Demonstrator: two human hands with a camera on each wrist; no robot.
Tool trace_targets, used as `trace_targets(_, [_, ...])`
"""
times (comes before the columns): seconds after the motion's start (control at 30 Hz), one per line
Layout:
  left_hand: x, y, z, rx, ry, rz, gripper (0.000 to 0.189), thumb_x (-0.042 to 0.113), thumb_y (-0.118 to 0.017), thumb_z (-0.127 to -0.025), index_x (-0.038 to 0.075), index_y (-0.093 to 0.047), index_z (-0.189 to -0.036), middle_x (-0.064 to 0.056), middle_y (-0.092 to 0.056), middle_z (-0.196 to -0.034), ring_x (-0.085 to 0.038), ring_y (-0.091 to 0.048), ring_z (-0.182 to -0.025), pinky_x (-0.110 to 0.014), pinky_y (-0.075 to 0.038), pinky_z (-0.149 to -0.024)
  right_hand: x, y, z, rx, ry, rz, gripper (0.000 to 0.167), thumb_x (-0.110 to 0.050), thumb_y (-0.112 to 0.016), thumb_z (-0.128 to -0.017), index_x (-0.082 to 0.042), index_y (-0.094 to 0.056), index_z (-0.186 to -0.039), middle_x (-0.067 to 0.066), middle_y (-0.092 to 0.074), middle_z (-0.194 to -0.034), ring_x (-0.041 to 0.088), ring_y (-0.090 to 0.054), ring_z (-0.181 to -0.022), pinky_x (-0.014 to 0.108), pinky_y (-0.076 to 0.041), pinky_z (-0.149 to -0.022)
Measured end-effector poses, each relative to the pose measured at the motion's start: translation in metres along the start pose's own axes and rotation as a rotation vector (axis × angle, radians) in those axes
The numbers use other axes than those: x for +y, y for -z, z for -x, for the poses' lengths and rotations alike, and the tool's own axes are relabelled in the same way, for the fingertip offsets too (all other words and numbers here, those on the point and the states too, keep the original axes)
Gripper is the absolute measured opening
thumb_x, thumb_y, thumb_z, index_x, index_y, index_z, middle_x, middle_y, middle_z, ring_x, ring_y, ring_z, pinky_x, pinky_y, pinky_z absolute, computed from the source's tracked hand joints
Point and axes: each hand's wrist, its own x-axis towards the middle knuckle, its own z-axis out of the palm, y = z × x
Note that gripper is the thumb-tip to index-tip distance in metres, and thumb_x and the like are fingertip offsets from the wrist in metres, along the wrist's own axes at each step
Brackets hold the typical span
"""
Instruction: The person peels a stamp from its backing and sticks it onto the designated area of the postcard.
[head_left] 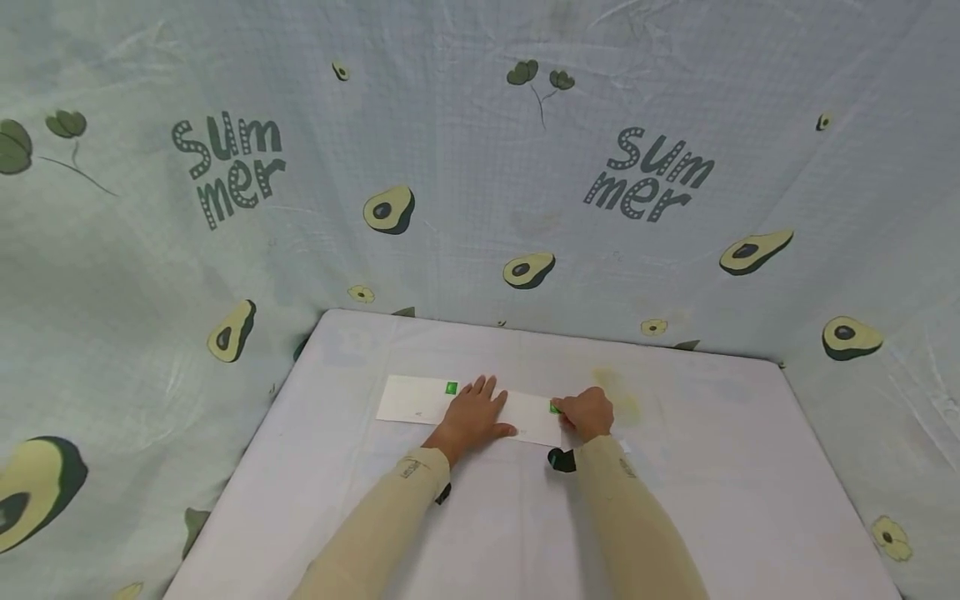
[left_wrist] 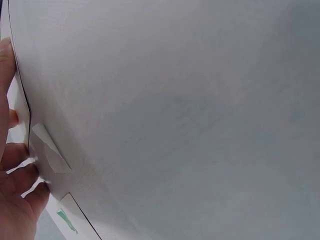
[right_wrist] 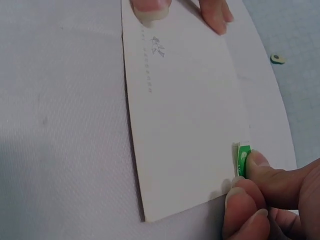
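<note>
A white envelope (head_left: 534,418) lies flat on the white table in the head view, with small print and a bird drawing near one edge. My right hand (head_left: 588,412) pinches a green stamp (right_wrist: 243,159) between thumb and finger at the envelope's corner. The stamp's near edge stands slightly off the paper, casting a shadow. My left hand (head_left: 474,417) rests on the envelope's other end with its fingers spread. Left of it lies a second white envelope (head_left: 412,400) with a green stamp (head_left: 452,388) in its corner.
A small white paper strip (left_wrist: 52,150) lies beside the left fingertips. Dark wrist-camera mounts (head_left: 561,460) hang under the sleeves. A printed avocado cloth (head_left: 465,167) surrounds the white table (head_left: 720,483) at the back and sides.
</note>
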Motion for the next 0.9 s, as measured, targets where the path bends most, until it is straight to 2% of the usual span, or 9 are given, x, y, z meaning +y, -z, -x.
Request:
trace_targets(0.17, [0.001,-0.001,0.001,0.002,0.007,0.005,0.079,0.066,-0.052,-0.1,0.016,-0.044,-0.159,-0.014,-0.035,-0.17,-0.031,-0.033,-0.159,-0.044,-0.034,-0.128,0.001,0.003,-0.002,-0.053,-0.038,-0.007,0.036,-0.027,-0.081,-0.09,0.005,-0.069,-0.099,0.003,-0.061,-0.058,0.012,-0.058,-0.05,0.023,-0.043,-0.052])
trace_targets(0.3, [0.002,-0.001,0.002,0.007,0.009,0.007,0.079,0.067,-0.052,-0.099,0.015,-0.045,-0.159,-0.014,-0.036,-0.17,-0.031,-0.034,-0.159,-0.044,-0.035,-0.128,0.003,0.005,0.001,-0.055,0.033,0.048,0.034,-0.03,-0.084,-0.087,0.001,-0.072,-0.08,0.002,-0.06,-0.053,0.014,-0.058,-0.051,0.026,-0.043,-0.056])
trace_targets(0.4, [-0.001,0.001,0.004,0.009,0.021,-0.004,0.079,0.067,-0.053,-0.099,0.016,-0.045,-0.159,-0.013,-0.036,-0.169,-0.03,-0.034,-0.159,-0.044,-0.035,-0.128,0.001,0.004,0.004,-0.058,0.117,0.129,0.037,-0.034,-0.086,-0.084,-0.002,-0.071,-0.071,0.003,-0.06,-0.058,0.019,-0.059,-0.061,0.028,-0.043,-0.06])
trace_targets(0.53, [-0.003,0.0,0.005,0.005,0.029,0.006,0.079,0.067,-0.053,-0.099,0.016,-0.045,-0.159,-0.013,-0.035,-0.17,-0.03,-0.033,-0.159,-0.044,-0.034,-0.128,-0.006,0.004,0.007,-0.09,0.149,0.208,0.039,-0.034,-0.089,-0.082,0.001,-0.072,-0.081,0.006,-0.06,-0.069,0.023,-0.058,-0.071,0.029,-0.043,-0.06])
trace_targets(0.63, [-0.002,-0.002,0.004,0.004,0.028,0.015,0.079,0.067,-0.053,-0.099,0.016,-0.045,-0.159,-0.013,-0.035,-0.17,-0.03,-0.033,-0.159,-0.044,-0.034,-0.129,-0.006,0.008,0.005,-0.141,0.134,0.196,0.038,-0.03,-0.09,-0.081,0.003,-0.073,-0.087,0.006,-0.06,-0.067,0.02,-0.056,-0.066,0.028,-0.043,-0.057])
trace_targets(0.83, [0.004,-0.005,0.002,0.005,0.016,0.026,0.079,0.067,-0.054,-0.099,0.017,-0.045,-0.159,-0.012,-0.035,-0.17,-0.029,-0.033,-0.159,-0.043,-0.033,-0.129,0.006,0.022,-0.008,-0.233,0.098,0.191,0.028,-0.022,-0.088,-0.083,0.001,-0.072,-0.078,0.002,-0.056,-0.054,0.013,-0.052,-0.049,0.023,-0.04,-0.048])
trace_targets(0.9, [0.006,-0.005,0.0,0.008,0.015,0.045,0.079,0.066,-0.055,-0.099,0.016,-0.046,-0.158,-0.012,-0.036,-0.17,-0.029,-0.033,-0.159,-0.044,-0.033,-0.129,0.01,0.029,-0.012,-0.233,0.095,0.224,0.029,-0.022,-0.086,-0.084,0.001,-0.071,-0.078,0.001,-0.056,-0.055,0.013,-0.052,-0.05,0.023,-0.04,-0.048])
